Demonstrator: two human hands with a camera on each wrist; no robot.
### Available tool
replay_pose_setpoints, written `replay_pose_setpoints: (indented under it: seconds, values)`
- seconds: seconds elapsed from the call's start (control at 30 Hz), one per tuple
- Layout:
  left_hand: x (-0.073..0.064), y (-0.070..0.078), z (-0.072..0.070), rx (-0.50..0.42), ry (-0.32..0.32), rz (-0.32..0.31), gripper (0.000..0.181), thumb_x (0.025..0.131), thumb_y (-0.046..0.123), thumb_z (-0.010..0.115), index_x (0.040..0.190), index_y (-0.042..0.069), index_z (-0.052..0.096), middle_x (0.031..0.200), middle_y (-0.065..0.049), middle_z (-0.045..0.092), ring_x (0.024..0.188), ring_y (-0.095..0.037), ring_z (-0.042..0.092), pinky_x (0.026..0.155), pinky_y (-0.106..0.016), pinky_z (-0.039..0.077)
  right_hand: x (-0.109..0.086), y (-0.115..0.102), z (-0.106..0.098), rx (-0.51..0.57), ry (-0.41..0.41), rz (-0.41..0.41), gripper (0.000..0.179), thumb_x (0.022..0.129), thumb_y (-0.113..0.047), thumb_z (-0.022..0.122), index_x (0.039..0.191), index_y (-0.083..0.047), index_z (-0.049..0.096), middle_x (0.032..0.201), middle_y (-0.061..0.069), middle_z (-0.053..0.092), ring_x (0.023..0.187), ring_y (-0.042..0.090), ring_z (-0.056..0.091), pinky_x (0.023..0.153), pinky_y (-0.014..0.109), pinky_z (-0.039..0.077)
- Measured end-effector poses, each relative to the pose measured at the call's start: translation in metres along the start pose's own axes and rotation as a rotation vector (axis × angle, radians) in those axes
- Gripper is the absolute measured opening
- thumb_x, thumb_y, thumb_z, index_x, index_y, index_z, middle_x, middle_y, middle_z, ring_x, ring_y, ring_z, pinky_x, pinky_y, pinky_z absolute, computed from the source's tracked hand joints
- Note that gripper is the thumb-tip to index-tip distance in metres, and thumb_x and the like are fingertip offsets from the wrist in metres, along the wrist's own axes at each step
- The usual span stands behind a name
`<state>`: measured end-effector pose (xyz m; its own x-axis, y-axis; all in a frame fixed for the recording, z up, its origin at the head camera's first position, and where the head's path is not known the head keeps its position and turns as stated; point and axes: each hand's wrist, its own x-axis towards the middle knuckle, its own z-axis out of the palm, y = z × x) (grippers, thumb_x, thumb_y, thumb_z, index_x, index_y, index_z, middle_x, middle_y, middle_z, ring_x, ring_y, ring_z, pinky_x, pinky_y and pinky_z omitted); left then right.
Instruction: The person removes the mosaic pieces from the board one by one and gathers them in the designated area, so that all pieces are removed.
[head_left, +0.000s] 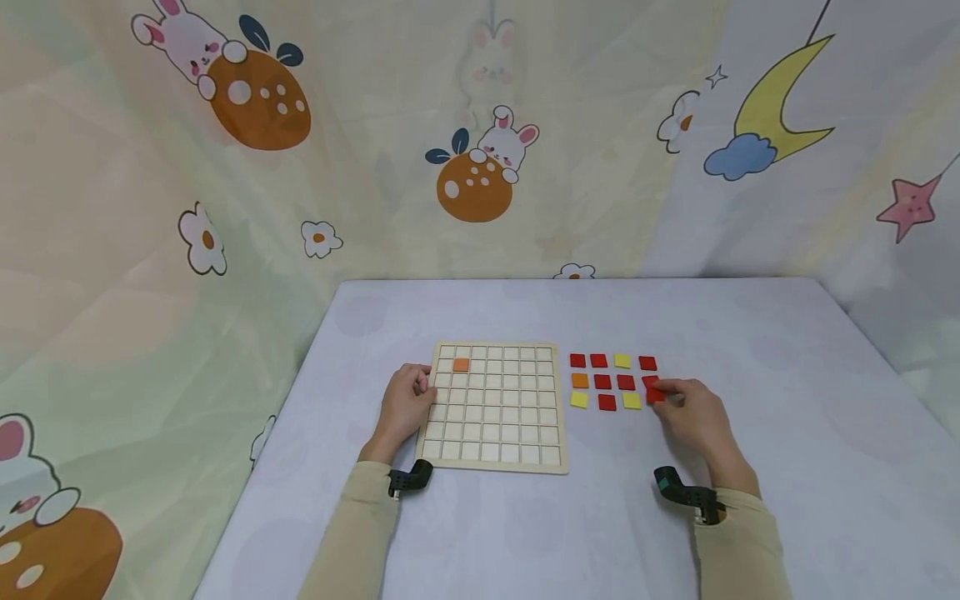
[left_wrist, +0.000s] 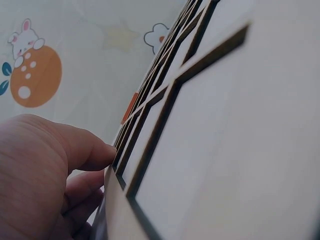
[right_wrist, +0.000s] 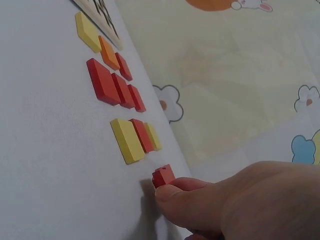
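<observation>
A pale wooden grid board [head_left: 498,469] lies on the table, with one orange tile [head_left: 461,365] in a cell near its upper left. My left hand [head_left: 405,407] grips the board's left edge; in the left wrist view its thumb or finger [left_wrist: 95,152] touches the rim while other fingers curl lower down. At the right end of the loose tiles, my right hand [head_left: 697,417] pinches a red tile [head_left: 655,395] between thumb and finger. The right wrist view shows that red tile [right_wrist: 162,176] at the fingertips, partly covering other red behind it.
Several loose square tiles stand in rows right of the board, among them a red tile [head_left: 607,402], a yellow tile [head_left: 622,361] and an orange tile [head_left: 580,381]. A white cloth covers the table [head_left: 540,533]. Printed curtains [head_left: 375,150] hang behind and beside it.
</observation>
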<state>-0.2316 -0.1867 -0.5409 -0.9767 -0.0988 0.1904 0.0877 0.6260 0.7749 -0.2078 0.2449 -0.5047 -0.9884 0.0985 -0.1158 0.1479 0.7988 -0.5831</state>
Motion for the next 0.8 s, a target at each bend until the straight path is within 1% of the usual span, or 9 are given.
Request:
replay_pose_setpoints:
  seconds: [0.2,0.5,0.8]
  values:
    - [0.0001,-0.0003,-0.0006,-0.01,-0.016,0.001,0.027,0.085,0.005,0.065,0.071,0.011,0.043,0.122,-0.008,0.061,0.12,-0.029,0.051,0.078,-0.034,0.036,0.0012,0.0056,-0.0012,0.001,-0.01,0.023,0.041,0.093,-0.011,0.062,0.13,0.004,0.055,0.121,0.027,0.05,0.1,0.038,0.047,0.079,0.046,0.05]
    - [0.0,-0.0009,-0.0007,-0.013,-0.007,0.006,0.028,0.085,0.005,0.066,0.07,0.011,0.044,0.121,-0.008,0.062,0.117,-0.028,0.053,0.075,-0.033,0.037,0.0006,0.0062,-0.0016,-0.005,-0.031,0.025,0.039,0.091,-0.009,0.065,0.127,0.004,0.058,0.122,0.028,0.051,0.102,0.04,0.049,0.083,0.048,0.051]
    - [-0.0002,-0.0005,-0.0005,-0.012,-0.009,0.006,0.027,0.086,0.004,0.066,0.07,0.01,0.044,0.122,-0.008,0.062,0.117,-0.028,0.052,0.075,-0.033,0.037,-0.001,0.0072,-0.0022,-0.003,-0.044,0.013,0.039,0.09,-0.008,0.066,0.127,0.004,0.058,0.122,0.028,0.051,0.105,0.041,0.048,0.084,0.049,0.052]
